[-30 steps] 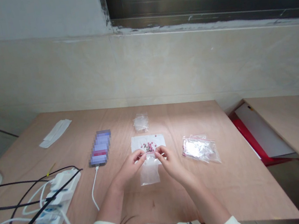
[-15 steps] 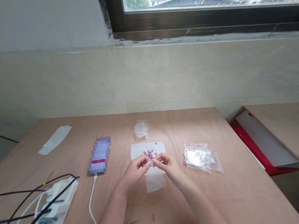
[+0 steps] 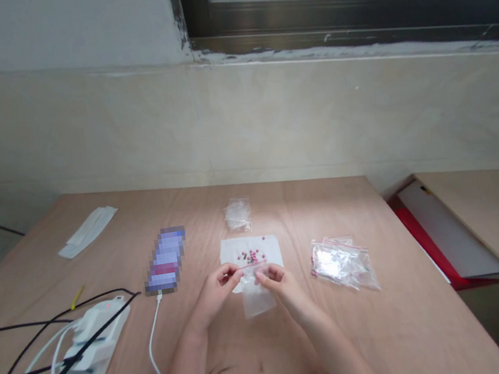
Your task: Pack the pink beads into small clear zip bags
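A small clear zip bag (image 3: 258,299) with a pinkish-red seal line stretches between my two hands over the table. At its upper left corner, my left hand (image 3: 220,285) pinches the edge between thumb and fingers. My right hand (image 3: 278,280) grips the opposite upper corner the same way. Just beyond the bag's top edge, several small pink-red beads (image 3: 253,256) and a few dark bits lie on a white sheet of paper (image 3: 227,250). The bag overlaps the near part of that sheet.
Stacked clear zip bags (image 3: 344,263) lie to the right, and a smaller bag pile (image 3: 237,215) behind the sheet. On the left are a phone (image 3: 165,260) on a white cable, a white folded strip (image 3: 88,231) and a power strip (image 3: 95,334) with tangled cords.
My hands have spread apart along the bag's top edge, so its seal line now shows between them. The view has tilted slightly downward.
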Demonstrator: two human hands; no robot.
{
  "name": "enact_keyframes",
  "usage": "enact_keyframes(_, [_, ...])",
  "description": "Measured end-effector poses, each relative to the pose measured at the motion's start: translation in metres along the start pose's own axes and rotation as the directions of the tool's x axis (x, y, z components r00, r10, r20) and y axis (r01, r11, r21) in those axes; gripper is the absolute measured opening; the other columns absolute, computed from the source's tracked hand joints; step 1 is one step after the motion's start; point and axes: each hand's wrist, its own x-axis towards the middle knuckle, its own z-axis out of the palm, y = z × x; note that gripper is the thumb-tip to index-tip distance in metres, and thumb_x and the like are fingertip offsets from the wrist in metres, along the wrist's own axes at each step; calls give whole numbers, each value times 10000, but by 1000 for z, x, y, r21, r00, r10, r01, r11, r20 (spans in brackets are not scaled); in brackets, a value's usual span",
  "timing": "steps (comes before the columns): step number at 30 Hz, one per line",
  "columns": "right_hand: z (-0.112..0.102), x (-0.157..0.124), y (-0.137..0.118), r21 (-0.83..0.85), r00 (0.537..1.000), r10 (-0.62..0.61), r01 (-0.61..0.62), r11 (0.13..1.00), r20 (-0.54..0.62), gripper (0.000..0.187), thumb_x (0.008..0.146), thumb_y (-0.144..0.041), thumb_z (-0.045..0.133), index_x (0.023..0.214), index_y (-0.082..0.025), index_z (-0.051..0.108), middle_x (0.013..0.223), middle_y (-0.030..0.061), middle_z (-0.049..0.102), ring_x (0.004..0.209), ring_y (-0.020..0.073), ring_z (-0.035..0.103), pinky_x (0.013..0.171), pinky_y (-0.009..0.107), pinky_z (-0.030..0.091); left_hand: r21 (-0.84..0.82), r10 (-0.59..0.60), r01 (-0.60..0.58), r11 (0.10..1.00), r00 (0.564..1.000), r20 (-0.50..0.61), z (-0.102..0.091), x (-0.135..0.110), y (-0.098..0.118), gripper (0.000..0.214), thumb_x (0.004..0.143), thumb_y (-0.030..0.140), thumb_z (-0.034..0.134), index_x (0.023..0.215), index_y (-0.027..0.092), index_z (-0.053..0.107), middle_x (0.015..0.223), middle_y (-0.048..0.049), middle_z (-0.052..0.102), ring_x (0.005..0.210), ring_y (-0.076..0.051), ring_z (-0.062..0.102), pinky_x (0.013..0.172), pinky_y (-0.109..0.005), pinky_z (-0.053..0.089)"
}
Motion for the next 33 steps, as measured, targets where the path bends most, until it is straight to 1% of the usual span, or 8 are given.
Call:
enact_keyframes(7, [-5, 26, 2, -2, 991, -10, 10, 1000, -130, 296, 615, -443, 597, 605, -154, 533, 556, -16, 509, 521, 108, 445, 521, 229, 325, -45, -86, 79, 996, 977, -194, -18, 16, -17, 407, 708, 480, 476, 902, 131, 555, 794, -32, 584, 537, -89, 453, 510, -210, 358])
enact_keyframes(10, [-3, 69, -17, -91, 958, -71, 47, 995, -278, 254, 654, -405, 546, 619, -155, 516, 564, -16, 500, 524, 114, 453, 514, 230, 332, -31, -103, 98, 995, 968, -230, -27, 21, -22, 399, 697, 478, 483, 862, 124, 566, 773, -33, 591, 500, -78, 421, 492, -207, 338])
enact_keyframes(14, [5, 145, -40, -467, 881, -196, -31, 884, -430, 185, 692, -325, 513, 651, -145, 521, 646, 33, 553, 602, 142, 506, 571, 246, 367, -34, -132, 128, 991, 964, -231, -33, 19, -33, 381, 686, 478, 496, 820, 131, 576, 714, -19, 592, 467, -75, 399, 461, -200, 311])
enact_keyframes(20, [12, 202, -38, -593, 869, -217, -103, 799, -444, 182, 605, -223, 621, 744, -121, 563, 752, 121, 589, 772, 241, 525, 705, 356, 355, -58, -219, 211, 976, 943, -251, -34, 10, -57, 404, 644, 527, 514, 755, 145, 586, 678, -28, 608, 514, -110, 473, 448, -199, 314])
enact_keyframes(24, [17, 202, -37, -650, 872, -267, -74, 756, -411, 231, 627, -227, 610, 828, -120, 575, 813, 129, 587, 850, 252, 504, 765, 367, 332, -59, -226, 218, 974, 943, -244, -35, 10, -59, 388, 644, 523, 517, 752, 158, 589, 673, -26, 610, 525, -116, 487, 464, -204, 329])
enact_keyframes(28, [8, 169, -47, -693, 825, -360, -52, 720, -436, 291, 715, -247, 505, 950, -76, 529, 932, 171, 539, 939, 264, 446, 817, 374, 296, -66, -238, 229, 971, 940, -246, -35, 10, -54, 402, 636, 530, 521, 760, 152, 578, 660, -8, 593, 445, -81, 418, 441, -198, 308])
enact_keyframes(31, [-19, 115, -43, -773, 709, -549, 9, 634, -442, 284, 723, -215, 454, 974, -94, 512, 941, 145, 517, 902, 245, 444, 805, 360, 302, -76, -233, 220, 972, 936, -263, -35, 5, -51, 420, 627, 542, 524, 762, 147, 571, 570, 26, 543, 416, -70, 378, 437, -195, 301])
enact_keyframes(33, [-42, 74, -30, -814, 623, -597, -115, 569, -505, 310, 707, -200, 442, 992, -107, 519, 962, 154, 498, 923, 276, 420, 797, 388, 288, -79, -227, 213, 974, 936, -268, -34, -1, -51, 435, 617, 557, 526, 759, 148, 570, 519, 40, 509, 419, -78, 387, 442, -198, 310])
